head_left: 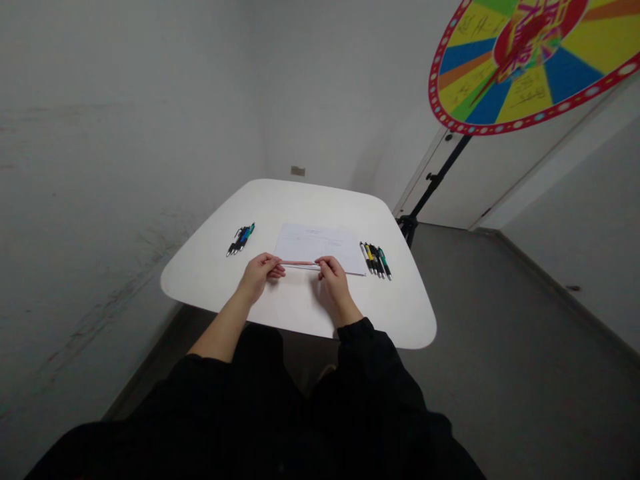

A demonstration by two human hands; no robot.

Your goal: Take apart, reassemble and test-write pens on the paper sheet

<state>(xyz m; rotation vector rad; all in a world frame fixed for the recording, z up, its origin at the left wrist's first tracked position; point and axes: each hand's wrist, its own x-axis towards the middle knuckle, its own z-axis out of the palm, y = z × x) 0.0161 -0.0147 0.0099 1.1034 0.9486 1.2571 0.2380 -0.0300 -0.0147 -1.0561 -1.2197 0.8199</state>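
Both hands hold a thin pink-and-white pen [300, 264] level over the white table [300, 313]. My left hand [261, 273] pinches its left end, fingers closed. My right hand [334, 280] pinches its right end, fingers closed too. Just beyond the pen lies a white sheet of paper [320, 245] with faint print. A small bunch of pens [241, 239], black, blue and green, lies left of the sheet. A row of several pens [376, 259], black, yellow and green, lies right of it.
A colourful prize wheel [525, 60] on a black stand [430, 193] rises at the far right, beside a white door. Grey walls close in at left and behind the table. Grey floor spreads to the right. My black-clothed lap fills the bottom.
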